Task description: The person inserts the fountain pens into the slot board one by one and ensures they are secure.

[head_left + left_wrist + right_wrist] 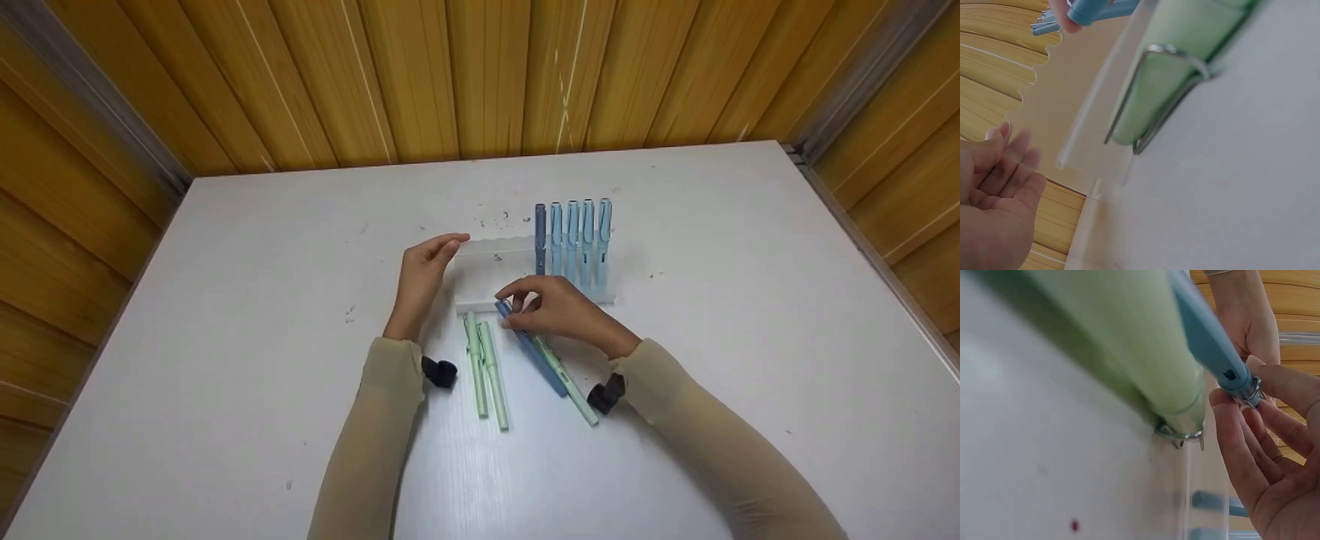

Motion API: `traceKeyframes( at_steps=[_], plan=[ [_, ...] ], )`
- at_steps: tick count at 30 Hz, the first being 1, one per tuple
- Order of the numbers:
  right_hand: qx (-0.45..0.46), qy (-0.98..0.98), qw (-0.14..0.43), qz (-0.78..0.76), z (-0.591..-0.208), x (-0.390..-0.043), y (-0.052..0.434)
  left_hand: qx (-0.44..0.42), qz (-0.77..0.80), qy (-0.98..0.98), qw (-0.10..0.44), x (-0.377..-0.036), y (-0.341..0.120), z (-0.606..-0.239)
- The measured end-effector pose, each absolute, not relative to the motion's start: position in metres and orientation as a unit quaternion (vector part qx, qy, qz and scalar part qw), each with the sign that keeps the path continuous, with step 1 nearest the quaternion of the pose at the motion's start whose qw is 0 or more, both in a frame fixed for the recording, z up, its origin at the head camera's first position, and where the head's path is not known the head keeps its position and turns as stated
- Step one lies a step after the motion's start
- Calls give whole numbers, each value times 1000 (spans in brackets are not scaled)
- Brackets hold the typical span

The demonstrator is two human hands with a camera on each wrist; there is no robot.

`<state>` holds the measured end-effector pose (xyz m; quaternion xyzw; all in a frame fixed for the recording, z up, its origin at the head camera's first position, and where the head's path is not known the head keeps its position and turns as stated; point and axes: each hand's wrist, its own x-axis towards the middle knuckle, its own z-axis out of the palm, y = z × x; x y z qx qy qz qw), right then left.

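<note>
1. Nearest, on the white table (247, 420), lie two green pens (493, 379) to the left and another green pen (577, 392) to the right; the right one could roll if knocked.
2. Just beside it slants a blue pen (544, 366). The right hand (559, 307) pinches its upper end between thumb and fingertips, so it might swivel or slip. Whether its lower end touches the table cannot be told.
3. Beyond is a clear stand (476, 307). The left hand (424, 281) pinches its left back corner, thumb against fingers; uneven pressure could tip or slide it.
4. In its right half, one darker blue pen (541, 232) and four light blue pens (572, 232) stand upright; a bump might topple them.
</note>
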<state>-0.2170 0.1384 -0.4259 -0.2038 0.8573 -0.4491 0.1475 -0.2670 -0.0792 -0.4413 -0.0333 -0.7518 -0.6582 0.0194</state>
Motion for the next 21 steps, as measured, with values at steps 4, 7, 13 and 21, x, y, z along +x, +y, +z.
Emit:
traceKeyframes(
  at_steps=[4,7,13,21],
  plan=[
    [-199,860,135,-449,-424,-217,138,-34,-661,-749,21,-266,-79,-441],
    [-201,857,131,-456,-422,-217,138,-34,-663,-747,21,-266,-78,-441],
    [-215,844,131,-473,-419,-217,141,-27,-662,-749,16,-265,-78,-440],
    [-209,848,113,-473,-414,-218,142,-21,-660,-751,15,-266,-78,-441]
  ],
)
